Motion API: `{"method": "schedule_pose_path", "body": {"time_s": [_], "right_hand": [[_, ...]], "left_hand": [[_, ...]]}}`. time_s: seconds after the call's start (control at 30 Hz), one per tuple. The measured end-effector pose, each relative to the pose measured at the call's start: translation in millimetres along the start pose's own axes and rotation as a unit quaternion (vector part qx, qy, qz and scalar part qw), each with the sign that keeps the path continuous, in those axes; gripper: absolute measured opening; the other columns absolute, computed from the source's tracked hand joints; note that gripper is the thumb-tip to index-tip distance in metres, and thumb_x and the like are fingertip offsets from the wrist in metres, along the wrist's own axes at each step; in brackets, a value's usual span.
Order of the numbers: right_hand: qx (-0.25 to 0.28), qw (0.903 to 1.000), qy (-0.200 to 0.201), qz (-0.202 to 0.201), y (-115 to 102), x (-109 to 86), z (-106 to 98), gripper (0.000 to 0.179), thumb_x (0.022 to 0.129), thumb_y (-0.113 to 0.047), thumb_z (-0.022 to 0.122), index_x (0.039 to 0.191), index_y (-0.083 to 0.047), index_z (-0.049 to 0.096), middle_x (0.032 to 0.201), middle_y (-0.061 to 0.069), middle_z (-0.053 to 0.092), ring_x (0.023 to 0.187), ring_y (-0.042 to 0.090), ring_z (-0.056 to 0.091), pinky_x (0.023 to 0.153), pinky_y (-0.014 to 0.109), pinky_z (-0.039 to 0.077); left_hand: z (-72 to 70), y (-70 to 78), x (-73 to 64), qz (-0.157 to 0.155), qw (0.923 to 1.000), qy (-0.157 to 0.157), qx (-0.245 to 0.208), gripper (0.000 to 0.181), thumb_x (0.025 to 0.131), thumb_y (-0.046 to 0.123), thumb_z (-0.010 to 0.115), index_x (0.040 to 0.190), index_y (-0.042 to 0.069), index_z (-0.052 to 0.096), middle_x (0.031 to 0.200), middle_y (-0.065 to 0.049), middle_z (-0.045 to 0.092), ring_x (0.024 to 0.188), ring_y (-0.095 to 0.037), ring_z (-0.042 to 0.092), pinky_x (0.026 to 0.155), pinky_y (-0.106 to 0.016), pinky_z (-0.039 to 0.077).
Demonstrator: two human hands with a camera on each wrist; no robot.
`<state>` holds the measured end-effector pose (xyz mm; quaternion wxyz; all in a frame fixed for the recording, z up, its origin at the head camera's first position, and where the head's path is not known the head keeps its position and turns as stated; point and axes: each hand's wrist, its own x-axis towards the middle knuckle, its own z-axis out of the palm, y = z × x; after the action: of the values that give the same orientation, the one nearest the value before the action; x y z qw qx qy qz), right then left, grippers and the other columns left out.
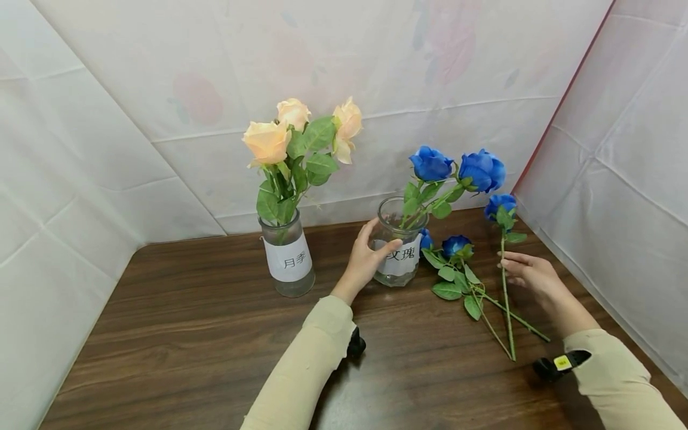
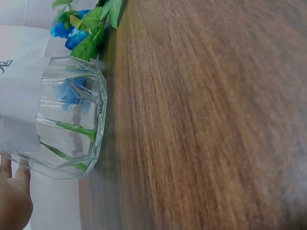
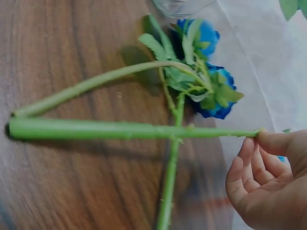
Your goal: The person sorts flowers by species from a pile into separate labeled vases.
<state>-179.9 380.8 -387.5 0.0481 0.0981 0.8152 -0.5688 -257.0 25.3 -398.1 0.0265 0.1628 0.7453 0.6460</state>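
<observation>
My left hand [image 1: 367, 258] grips the side of a glass jar [image 1: 398, 278] with a paper label, which stands on the table. Two blue roses [image 1: 482, 171] lean to the right out of that jar, and the left wrist view shows their green stem ends inside it. On the right, my right hand [image 1: 534, 280] pinches the stem [image 3: 96, 129] of another blue rose [image 1: 500, 207] between thumb and fingers, its bloom raised. Two more blue roses [image 1: 457, 246] lie on the table between the jar and my right hand, their stems crossing behind the held one.
A taller glass vase [image 1: 294, 285] with a paper label stands left of the jar and holds several peach roses [image 1: 267, 143]. The brown wooden table [image 1: 188, 334] meets white cloth walls [image 1: 188, 149] at the back and sides.
</observation>
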Motion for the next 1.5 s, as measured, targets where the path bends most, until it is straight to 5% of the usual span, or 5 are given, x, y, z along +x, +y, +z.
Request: {"method": "schedule_pose_path", "body": {"time_s": [0.1, 0.23, 0.47, 1.0, 1.5], "right_hand": [[0.045, 0.999, 0.005, -0.009, -5, -4.1, -6, 0.046, 0.101, -0.025, 0.06, 0.141, -0.003, 0.05, 0.094, -0.019, 0.067, 0.083, 0.002, 0.061, 0.075, 0.022, 0.054], [0.12, 0.9923, 0.003, -0.034, -12, -10.9, -12, 0.014, 0.099, -0.018, 0.063, 0.108, -0.028, 0.067, 0.091, -0.013, 0.071, 0.078, 0.006, 0.063, 0.07, 0.021, 0.054], [0.21, 0.9735, 0.024, -0.087, -32, -20.6, -10, 0.021, 0.098, -0.012, 0.063, 0.103, -0.03, 0.074, 0.091, -0.008, 0.072, 0.074, 0.007, 0.061, 0.066, 0.018, 0.053], [0.42, 0.8868, 0.063, -0.183, -86, -41.4, 16, 0.011, 0.095, -0.001, 0.064, 0.099, -0.001, 0.074, 0.086, 0.008, 0.074, 0.068, 0.014, 0.065, 0.064, 0.022, 0.055], [0.544, 0.7886, 0.137, -0.252, -142, -48.7, 42, 0.004, 0.093, 0.003, 0.064, 0.093, 0.007, 0.065, 0.08, 0.015, 0.071, 0.059, 0.018, 0.059, 0.055, 0.025, 0.051]], "left_hand": [[0.4, -0.7, 0.5, 0.001, 1.0, -0.001, 0.002, 0.078, 0.09, 0.044, 0.072, 0.154, 0.02, 0.034, 0.152, 0.001, 0.037, 0.14, -0.019, 0.034, 0.114, -0.043, 0.03], [0.5, -0.3, 0.5, 0.004, 1.0, -0.004, -0.001, 0.075, 0.092, 0.04, 0.071, 0.154, 0.021, 0.033, 0.153, 0.0, 0.036, 0.141, -0.02, 0.033, 0.115, -0.045, 0.029], [0.4, 0.4, 0.4, 0.008, 0.9999, -0.005, -0.008, 0.075, 0.092, 0.039, 0.071, 0.154, 0.019, 0.034, 0.152, 0.0, 0.037, 0.14, -0.02, 0.034, 0.115, -0.042, 0.029], [0.6, -1.6, 0.4, 0.008, 0.9999, -0.003, -0.007, 0.078, 0.09, 0.046, 0.071, 0.154, 0.021, 0.034, 0.151, 0.001, 0.037, 0.14, -0.02, 0.034, 0.115, -0.041, 0.03], [0.3, -0.4, -0.8, 0.005, 1.0, 0.003, -0.002, 0.08, 0.089, 0.048, 0.072, 0.154, 0.021, 0.035, 0.151, 0.001, 0.038, 0.139, -0.02, 0.035, 0.113, -0.045, 0.032]]}}
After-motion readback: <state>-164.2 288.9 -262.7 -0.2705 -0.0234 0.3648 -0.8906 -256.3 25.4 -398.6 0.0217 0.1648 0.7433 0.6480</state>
